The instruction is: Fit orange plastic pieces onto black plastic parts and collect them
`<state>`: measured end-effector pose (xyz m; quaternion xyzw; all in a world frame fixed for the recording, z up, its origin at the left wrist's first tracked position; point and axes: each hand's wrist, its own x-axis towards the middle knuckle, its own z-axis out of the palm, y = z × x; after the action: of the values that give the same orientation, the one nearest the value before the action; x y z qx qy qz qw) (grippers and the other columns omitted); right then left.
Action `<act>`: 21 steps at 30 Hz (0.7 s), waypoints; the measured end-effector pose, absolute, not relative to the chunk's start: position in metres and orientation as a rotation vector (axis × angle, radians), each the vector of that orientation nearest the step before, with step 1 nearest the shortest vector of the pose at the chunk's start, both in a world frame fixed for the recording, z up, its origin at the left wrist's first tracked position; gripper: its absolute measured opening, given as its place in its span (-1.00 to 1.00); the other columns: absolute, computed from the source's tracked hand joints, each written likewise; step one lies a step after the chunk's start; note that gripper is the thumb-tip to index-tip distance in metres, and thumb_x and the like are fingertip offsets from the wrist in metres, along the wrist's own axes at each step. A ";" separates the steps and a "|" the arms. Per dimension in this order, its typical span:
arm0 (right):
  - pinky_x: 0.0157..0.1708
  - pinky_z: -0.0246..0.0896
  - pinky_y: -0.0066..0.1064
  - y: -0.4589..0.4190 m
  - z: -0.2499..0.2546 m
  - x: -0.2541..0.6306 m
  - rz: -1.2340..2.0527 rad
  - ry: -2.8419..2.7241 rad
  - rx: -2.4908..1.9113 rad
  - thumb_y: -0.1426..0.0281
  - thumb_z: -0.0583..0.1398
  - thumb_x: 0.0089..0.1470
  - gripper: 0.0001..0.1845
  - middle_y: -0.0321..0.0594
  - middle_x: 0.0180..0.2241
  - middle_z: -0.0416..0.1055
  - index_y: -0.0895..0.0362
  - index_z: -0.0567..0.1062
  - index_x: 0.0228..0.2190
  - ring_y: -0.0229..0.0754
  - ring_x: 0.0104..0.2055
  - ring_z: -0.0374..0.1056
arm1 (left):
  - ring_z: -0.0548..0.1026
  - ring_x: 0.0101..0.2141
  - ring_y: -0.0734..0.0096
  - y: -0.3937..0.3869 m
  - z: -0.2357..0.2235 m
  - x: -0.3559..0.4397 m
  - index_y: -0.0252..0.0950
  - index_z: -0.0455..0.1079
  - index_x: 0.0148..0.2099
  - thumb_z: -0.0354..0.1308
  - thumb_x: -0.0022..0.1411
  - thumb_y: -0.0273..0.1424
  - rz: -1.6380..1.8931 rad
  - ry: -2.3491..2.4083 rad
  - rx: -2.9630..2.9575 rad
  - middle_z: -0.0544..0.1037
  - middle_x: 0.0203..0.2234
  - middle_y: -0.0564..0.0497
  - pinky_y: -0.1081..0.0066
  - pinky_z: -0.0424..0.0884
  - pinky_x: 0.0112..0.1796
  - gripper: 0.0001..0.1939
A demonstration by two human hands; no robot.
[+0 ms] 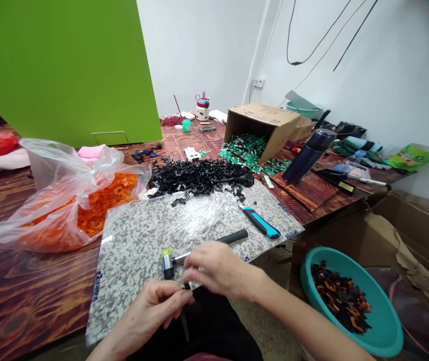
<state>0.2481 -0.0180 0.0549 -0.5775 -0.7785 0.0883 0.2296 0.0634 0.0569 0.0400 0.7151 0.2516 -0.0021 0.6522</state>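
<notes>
Across the wood-patterned counter (48, 301) lies a speckled slab (124, 271), with a plastic bag (73, 220) of orange pieces at its left edge. A teal basin (382, 301) of black and orange parts sits lower, to the right. On the slab, a heap of black parts (199, 175) lies beyond clear strips (199, 215); nearer are a two-faced mallet (181, 257) and a utility knife (257, 219). The left hand (157, 303) pinches a small black piece (187, 286) between its fingers, by the slab's near edge. The right hand (222, 268) has curled fingers beside it; whether they grip anything I cannot tell. A loose pinch could drop the piece into the lap, and the right hand could knock the nearby mallet.
</notes>
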 end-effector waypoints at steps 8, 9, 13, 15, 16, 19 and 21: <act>-0.17 0.14 -0.34 0.010 0.011 0.369 0.091 -1.702 -2.093 0.51 0.13 0.16 -0.90 -0.13 -0.30 0.44 0.16 0.47 -0.34 -0.13 -0.22 0.32 | 0.16 -0.69 0.62 0.052 0.015 0.067 -0.38 0.55 -0.39 0.17 0.11 -0.03 0.281 0.757 1.340 0.30 -0.73 0.12 0.56 0.02 -0.62 -0.53; -0.15 0.14 -0.34 0.014 0.006 0.378 0.098 -1.709 -2.111 0.52 0.15 0.14 -0.90 -0.12 -0.29 0.44 0.15 0.48 -0.33 -0.12 -0.19 0.31 | 0.16 -0.69 0.62 0.051 0.013 0.066 -0.38 0.56 -0.37 0.19 0.09 -0.02 0.309 0.789 1.268 0.31 -0.73 0.12 0.57 0.02 -0.63 -0.54; -0.18 0.15 -0.37 0.024 -0.005 0.391 0.152 -1.790 -2.146 0.49 0.20 0.10 -0.92 -0.14 -0.29 0.44 0.13 0.52 -0.34 -0.12 -0.19 0.32 | 0.19 -0.67 0.63 0.048 0.009 0.063 -0.35 0.57 -0.31 0.30 0.00 -0.07 0.419 0.879 1.005 0.36 -0.72 0.12 0.61 0.07 -0.65 -0.59; -0.21 0.14 -0.39 0.027 -0.004 0.392 0.179 -1.831 -2.157 0.45 0.21 0.10 -0.93 -0.16 -0.32 0.44 0.12 0.53 -0.37 -0.14 -0.23 0.33 | 0.23 -0.65 0.62 0.047 0.011 0.062 -0.34 0.58 -0.30 0.35 -0.05 -0.10 0.465 0.898 0.901 0.39 -0.71 0.12 0.63 0.10 -0.65 -0.61; -0.23 0.14 -0.40 0.028 -0.002 0.393 0.190 -1.849 -2.163 0.44 0.21 0.09 -0.93 -0.17 -0.33 0.44 0.12 0.53 -0.38 -0.14 -0.24 0.34 | 0.25 -0.64 0.62 0.047 0.013 0.063 -0.33 0.58 -0.29 0.37 -0.07 -0.12 0.481 0.902 0.856 0.40 -0.71 0.11 0.64 0.11 -0.65 -0.61; -0.26 0.13 -0.42 0.027 0.005 0.395 0.216 -1.881 -2.186 0.45 0.21 0.09 -0.91 -0.17 -0.35 0.44 0.12 0.54 -0.40 -0.15 -0.25 0.34 | 0.30 -0.63 0.61 0.047 0.019 0.066 -0.33 0.59 -0.32 0.41 -0.12 -0.16 0.516 0.888 0.769 0.44 -0.69 0.10 0.64 0.17 -0.63 -0.63; -0.28 0.13 -0.43 0.024 0.012 0.398 0.225 -1.879 -2.202 0.46 0.19 0.10 -0.88 -0.16 -0.36 0.45 0.13 0.54 -0.41 -0.16 -0.28 0.34 | 0.33 -0.61 0.59 0.048 0.022 0.068 -0.33 0.60 -0.34 0.42 -0.13 -0.18 0.531 0.862 0.758 0.47 -0.68 0.08 0.62 0.21 -0.60 -0.65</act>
<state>0.3979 0.0243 0.0119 -0.7531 -0.6424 0.0770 0.1188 0.0678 0.0476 0.0225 0.3540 0.4028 0.2482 0.8067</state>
